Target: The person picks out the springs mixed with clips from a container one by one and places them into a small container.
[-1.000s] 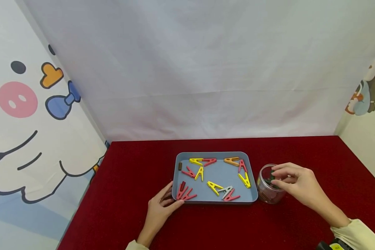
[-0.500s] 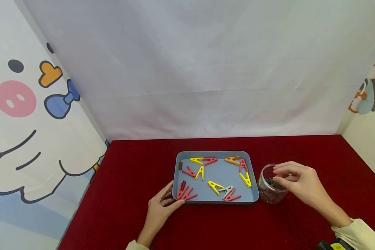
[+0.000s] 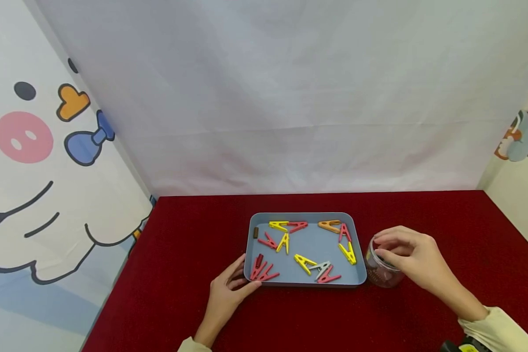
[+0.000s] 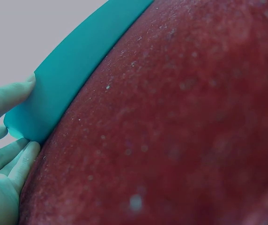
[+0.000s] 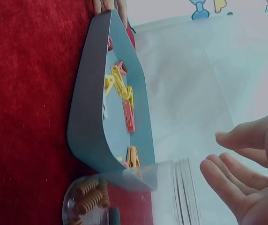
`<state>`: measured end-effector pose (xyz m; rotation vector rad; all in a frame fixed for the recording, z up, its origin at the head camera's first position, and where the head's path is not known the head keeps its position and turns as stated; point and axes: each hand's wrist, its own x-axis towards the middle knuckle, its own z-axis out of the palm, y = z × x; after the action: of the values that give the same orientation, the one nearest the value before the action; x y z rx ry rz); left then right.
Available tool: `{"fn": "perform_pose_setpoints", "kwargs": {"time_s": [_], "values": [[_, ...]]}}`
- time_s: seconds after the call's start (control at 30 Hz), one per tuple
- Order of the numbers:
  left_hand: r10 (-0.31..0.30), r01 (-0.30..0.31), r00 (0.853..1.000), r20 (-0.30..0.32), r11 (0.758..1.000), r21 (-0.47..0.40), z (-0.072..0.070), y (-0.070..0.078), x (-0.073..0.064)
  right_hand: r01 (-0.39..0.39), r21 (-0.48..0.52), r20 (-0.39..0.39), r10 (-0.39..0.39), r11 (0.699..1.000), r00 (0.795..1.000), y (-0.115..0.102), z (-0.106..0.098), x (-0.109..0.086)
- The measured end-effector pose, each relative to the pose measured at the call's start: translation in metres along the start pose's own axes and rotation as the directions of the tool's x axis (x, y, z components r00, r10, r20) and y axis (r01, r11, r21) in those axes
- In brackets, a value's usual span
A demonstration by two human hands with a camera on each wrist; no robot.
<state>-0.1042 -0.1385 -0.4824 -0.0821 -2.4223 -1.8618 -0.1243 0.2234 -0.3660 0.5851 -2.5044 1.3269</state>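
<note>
My left hand (image 3: pixel 223 298) holds the near left corner of a blue-grey tray (image 3: pixel 314 240), thumb (image 4: pixel 18 93) against its wall. In the tray lie yellow (image 3: pixel 299 259), red, orange (image 3: pixel 324 224) and grey (image 3: pixel 322 266) clothespins, a brown spring (image 3: pixel 256 232) and a red spring (image 3: pixel 259 260). My right hand (image 3: pixel 415 252) hangs over the mouth of a clear plastic jar (image 3: pixel 386 279). In the right wrist view its thumb and fingers stand apart, holding nothing. Brown springs (image 5: pixel 88 201) and a dark green spring (image 5: pixel 115 216) lie inside the jar.
The jar stands close beside the tray's right end. Both rest on a table with a dark red cloth (image 3: pixel 189 234). A white curtain (image 3: pixel 290 98) hangs behind, and printed cartoon sheets (image 3: pixel 26 210) stand at the sides.
One second ago my right fingers held a dark green spring at the jar's mouth; it has been let go into the jar. That hand has shifted slightly left. My left hand stays put.
</note>
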Motion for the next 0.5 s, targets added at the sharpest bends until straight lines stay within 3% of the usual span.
{"fn": "perform_pose_setpoints", "kwargs": {"time_s": [0.17, 0.5], "values": [[0.004, -0.005, 1.0, 0.002, 1.0, 0.004, -0.001, -0.001, 0.0, 0.009, 0.015, 0.018, -0.009, 1.0, 1.0, -0.002, 0.006, 0.002], [0.008, -0.008, 1.0, -0.004, 1.0, -0.02, -0.001, 0.0, 0.0, 0.011, 0.017, 0.053, -0.012, 1.0, 0.999, 0.019, 0.021, 0.006]]}}
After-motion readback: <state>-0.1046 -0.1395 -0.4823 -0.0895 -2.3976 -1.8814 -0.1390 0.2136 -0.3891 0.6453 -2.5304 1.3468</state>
